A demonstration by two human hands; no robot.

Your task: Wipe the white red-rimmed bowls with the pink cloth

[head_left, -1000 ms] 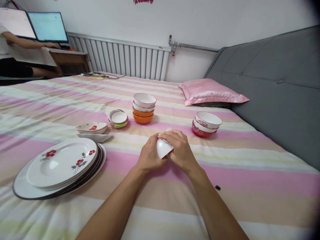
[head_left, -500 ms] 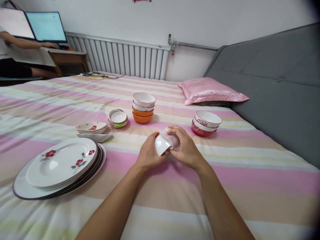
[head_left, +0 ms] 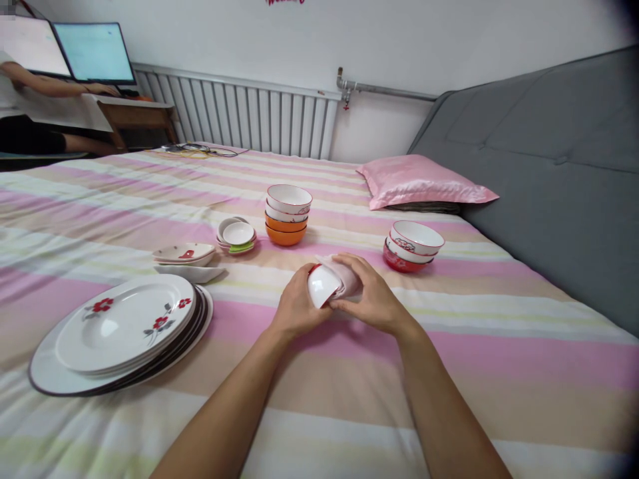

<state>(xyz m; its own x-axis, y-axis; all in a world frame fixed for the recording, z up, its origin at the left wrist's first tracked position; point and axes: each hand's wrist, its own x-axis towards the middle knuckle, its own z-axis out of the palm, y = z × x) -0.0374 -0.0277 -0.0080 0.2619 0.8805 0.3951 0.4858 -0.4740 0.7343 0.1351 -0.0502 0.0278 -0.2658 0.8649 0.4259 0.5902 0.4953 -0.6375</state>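
Over the striped bed sheet (head_left: 499, 359) my left hand (head_left: 295, 307) grips a small white bowl (head_left: 322, 286) with a red rim, tipped on its side. My right hand (head_left: 369, 296) presses a pale cloth (head_left: 344, 278) against the bowl's right side, fingers curled round it. Both hands meet at the middle of the view. Behind them stand a stack of bowls with an orange one at the bottom (head_left: 287, 214) and a shorter stack on a red bowl (head_left: 413, 246).
A pile of flowered plates (head_left: 120, 329) lies at the left, with small dishes (head_left: 184, 254) and saucers (head_left: 236, 236) beyond. A pink pillow (head_left: 424, 183) and grey headboard (head_left: 549, 173) are at the right. Another person (head_left: 44, 86) sits at monitors, far left.
The bowl has turned in my hands and the cloth now shows on its right side. My right hand shifted from covering the bowl's top to its right flank.
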